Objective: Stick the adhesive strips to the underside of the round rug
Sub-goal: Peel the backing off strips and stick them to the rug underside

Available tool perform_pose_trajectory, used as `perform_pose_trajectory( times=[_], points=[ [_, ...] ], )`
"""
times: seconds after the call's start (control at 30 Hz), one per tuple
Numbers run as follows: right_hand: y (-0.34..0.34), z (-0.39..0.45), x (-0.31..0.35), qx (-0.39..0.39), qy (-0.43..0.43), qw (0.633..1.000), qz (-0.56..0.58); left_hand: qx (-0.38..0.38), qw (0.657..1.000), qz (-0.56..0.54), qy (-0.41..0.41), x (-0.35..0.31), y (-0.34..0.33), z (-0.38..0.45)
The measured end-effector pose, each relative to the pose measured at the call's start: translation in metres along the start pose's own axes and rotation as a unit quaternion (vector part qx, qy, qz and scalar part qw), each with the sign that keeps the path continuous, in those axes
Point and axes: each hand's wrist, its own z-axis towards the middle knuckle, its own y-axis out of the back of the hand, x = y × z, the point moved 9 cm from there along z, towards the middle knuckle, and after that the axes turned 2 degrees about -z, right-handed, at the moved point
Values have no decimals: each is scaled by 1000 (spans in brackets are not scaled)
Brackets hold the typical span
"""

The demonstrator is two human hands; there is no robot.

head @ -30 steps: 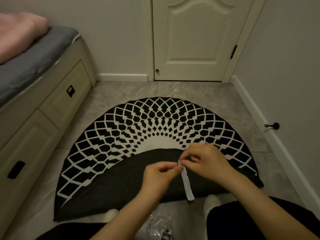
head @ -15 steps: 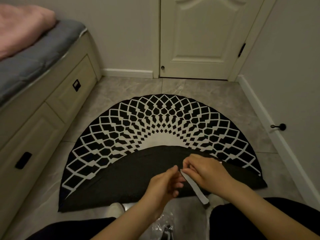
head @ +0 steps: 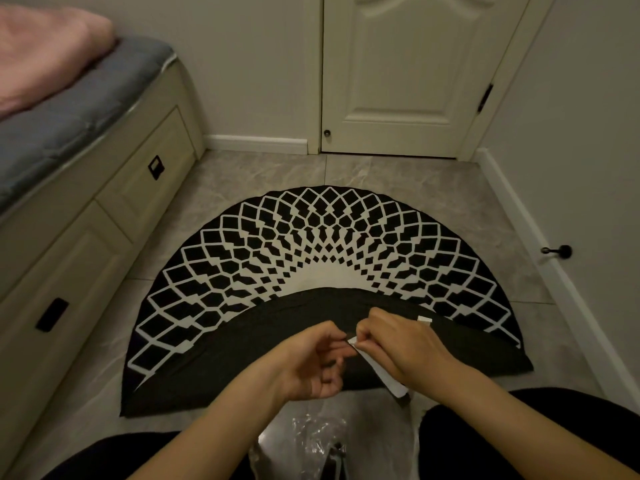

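Tiled floor [head: 242, 181] carries the folded rug [head: 214, 362], where both hands (left hand [head: 311, 362], right hand [head: 401, 344]) pinch the adhesive strip's [head: 384, 375] top, its length trailing toward five o'clock.

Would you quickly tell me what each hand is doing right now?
Left hand: fingers curled, pinching the top end of the white adhesive strip.
Right hand: pinching the same strip.

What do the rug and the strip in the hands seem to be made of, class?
Rug: probably woven fabric, matte; its folded-over underside looks plain black and drapes softly. Strip: likely paper-backed tape, white and smooth; it bends stiffly where the right hand pinches it.
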Motion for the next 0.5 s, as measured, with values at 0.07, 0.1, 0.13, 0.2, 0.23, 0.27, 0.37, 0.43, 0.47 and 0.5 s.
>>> perform_pose_trajectory(
  times=[0.07, 0.1, 0.13, 0.2, 0.23, 0.27, 0.37, 0.43, 0.47, 0.5],
  points=[
    [6, -1, 0, -26, -2, 999, 36, -2, 1000, 12, -25, -7, 1, -2],
    [8, -2, -1, -39, -4, 998, 54, -4, 998, 36, -43, -11, 2, -2],
    [9, -2, -3, -48, -6, 997, 65, -6, 996, 61, -61, -15, 2, -2],
    [11, -2, -4, -67, -2, 996, 64, -11, 992, 93, -82, -20, 3, -2],
    [14, -2, -3, -82, 6, 995, 60, -10, 991, 99, -84, -21, 3, -2],
    [17, -2, -2, -103, 19, 993, 58, -6, 991, 103, -84, -21, 3, -2],
    [24, -5, 0, -158, 42, 984, 69, -7, 991, 93, -93, -24, 1, -5],
    [24, -5, -3, -160, 6, 980, 123, -61, 984, 92, -136, -36, 11, -7],
    [25, -5, -6, -157, -31, 972, 172, -97, 976, 98, -169, -45, 20, -9],
    [26, -5, -11, -154, -77, 959, 226, -131, 965, 101, -202, -56, 29, -12]
  ],
)
